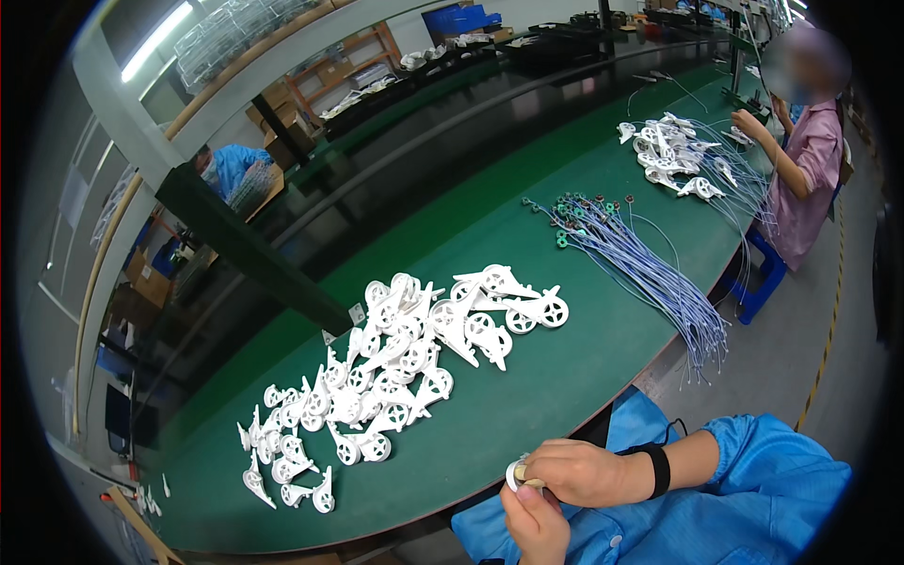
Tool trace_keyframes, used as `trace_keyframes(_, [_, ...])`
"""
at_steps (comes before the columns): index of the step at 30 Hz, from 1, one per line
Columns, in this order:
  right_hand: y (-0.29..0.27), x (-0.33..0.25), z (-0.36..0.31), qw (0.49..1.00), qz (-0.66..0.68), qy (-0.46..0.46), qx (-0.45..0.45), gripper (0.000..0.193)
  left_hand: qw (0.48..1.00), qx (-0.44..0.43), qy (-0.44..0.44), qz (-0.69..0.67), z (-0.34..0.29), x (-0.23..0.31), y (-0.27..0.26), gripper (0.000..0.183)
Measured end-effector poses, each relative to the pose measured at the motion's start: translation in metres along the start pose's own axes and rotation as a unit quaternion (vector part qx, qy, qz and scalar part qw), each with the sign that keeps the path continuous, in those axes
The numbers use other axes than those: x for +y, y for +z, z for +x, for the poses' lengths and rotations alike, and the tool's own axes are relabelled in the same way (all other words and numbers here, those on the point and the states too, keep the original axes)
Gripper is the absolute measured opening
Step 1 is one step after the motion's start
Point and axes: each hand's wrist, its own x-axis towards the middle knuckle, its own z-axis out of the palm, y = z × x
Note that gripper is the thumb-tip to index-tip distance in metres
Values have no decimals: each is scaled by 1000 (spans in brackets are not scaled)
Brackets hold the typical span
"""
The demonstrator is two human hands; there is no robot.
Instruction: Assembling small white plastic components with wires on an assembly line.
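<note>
One white part (512, 474) at surface edge, over lap; left hand (539, 529) clamped round it, right hand (579, 474) pinching it too. Looks mid-work, my judgement. Plenty left: loose white pile (381, 377) on green surface (527, 414), cable bundle (650, 273) lying apart. Finished count: can't tell from here. Containers: blue bins (461, 18) far back, cardboard box (148, 281) far left; contents unclear.
</note>
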Motion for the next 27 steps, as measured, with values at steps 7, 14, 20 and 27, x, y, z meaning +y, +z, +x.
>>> trace_keyframes(7, [12, -2, -4, 998, -39, -19, 47, 17, 990, 20, 63, 128, -1, 2, 3, 36])
trace_keyframes(14, [2, -9, 0, 995, -98, -12, 18, 17, 998, 54, 34, 5, 9, -4, 2, 36])
trace_keyframes(20, [-17, -12, 11, 996, -82, 9, -40, 23, 942, -64, -192, -269, 11, 26, -6, 40])
trace_keyframes(27, [-34, -3, 7, 987, 113, 113, -24, 31, 898, -120, -266, -329, 13, 21, -18, 45])
